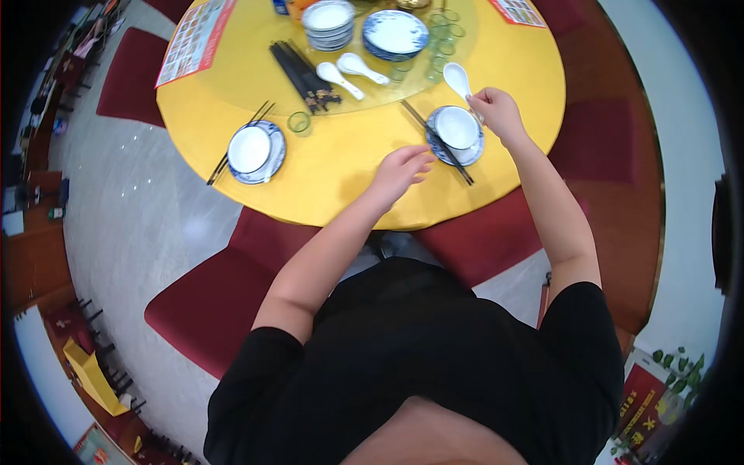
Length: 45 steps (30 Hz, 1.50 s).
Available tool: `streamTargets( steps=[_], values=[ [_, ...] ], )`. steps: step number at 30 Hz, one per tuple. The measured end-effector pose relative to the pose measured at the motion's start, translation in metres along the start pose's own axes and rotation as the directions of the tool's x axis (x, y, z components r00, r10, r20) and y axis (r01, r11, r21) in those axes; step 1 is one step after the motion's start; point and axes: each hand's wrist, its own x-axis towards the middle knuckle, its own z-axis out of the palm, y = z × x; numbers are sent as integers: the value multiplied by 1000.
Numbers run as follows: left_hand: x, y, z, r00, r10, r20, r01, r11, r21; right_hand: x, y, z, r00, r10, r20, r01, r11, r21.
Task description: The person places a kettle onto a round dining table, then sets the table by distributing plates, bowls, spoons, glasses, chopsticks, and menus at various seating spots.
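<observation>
My right hand (496, 113) pinches the handle of a white spoon (456, 78), just above a white bowl (457, 127) on a blue-patterned plate (477, 155). Black chopsticks (438, 142) lie across that plate's left side. Left of this setting, my left hand (404, 170) hovers over the yellow table (333, 178) with its fingers apart and nothing in them. Two more white spoons (339, 80) (363, 68) rest on the glass turntable (248, 81) beside a bundle of black chopsticks (301, 74).
At the left is another setting with a bowl (249, 149), plate and chopsticks, near a green glass (298, 122). Stacked bowls (328, 25), stacked plates (395, 33) and several glasses (442, 46) stand at the back. Red chairs (209, 310) surround the table.
</observation>
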Motion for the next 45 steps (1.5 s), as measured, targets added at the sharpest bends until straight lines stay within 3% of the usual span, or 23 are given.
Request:
streamTargets(
  steps=[3, 5, 9, 12, 18, 24, 27, 28, 29, 30, 33, 34, 36, 40, 45],
  values=[
    [61, -27, 82, 978, -50, 201, 54, 998, -13, -30, 71, -24, 989, 146, 0, -146, 988, 55],
    [102, -54, 145, 970, -80, 231, 93, 995, -45, -36, 123, -54, 983, 182, -12, -182, 983, 35],
    [160, -87, 251, 973, -107, 203, 120, 991, -53, -11, 227, -111, 974, 201, 108, -205, 979, 19],
    [202, -115, 312, 985, -169, -27, 161, 972, -173, 20, 285, -139, 966, 178, 189, -176, 984, -29],
    [233, -141, 350, 967, -229, -110, 197, 950, -244, 44, 326, -139, 946, 187, 264, -130, 968, -217],
    [240, -141, 346, 958, -244, -147, 190, 931, -311, 53, 328, -132, 975, 83, 204, -13, 946, -324],
    [222, -123, 322, 934, -305, -189, 328, 939, 106, 45, 314, -117, 986, -68, 151, 125, 903, -412],
    [212, -121, 317, 951, -102, -290, 229, 865, 447, 41, 311, -114, 983, -48, 180, 118, 909, -401],
    [199, -121, 314, 942, 124, -311, 156, 658, 736, 37, 308, -114, 978, -28, 208, 109, 914, -390],
    [190, -121, 310, 909, 339, -245, 119, 352, 928, 34, 305, -114, 972, -9, 234, 99, 920, -380],
    [185, -138, 281, 819, 555, -149, 149, 45, 988, 31, 304, -119, 980, -25, 198, 96, 928, -360],
    [182, -139, 272, 850, 516, -105, 156, -56, 986, 36, 304, -122, 989, -28, 145, 75, 942, -328],
    [184, -139, 262, 876, 479, -59, 115, -90, 989, 53, 304, -131, 999, -29, 38, 38, 965, -260],
    [187, -137, 260, 911, 408, -57, 100, -86, 991, 111, 283, -143, 991, -129, 47, 136, 965, -225],
    [197, -124, 263, 863, 498, -84, 74, 40, 996, 178, 240, -107, 962, -273, 22, 273, 948, -166]
  ],
)
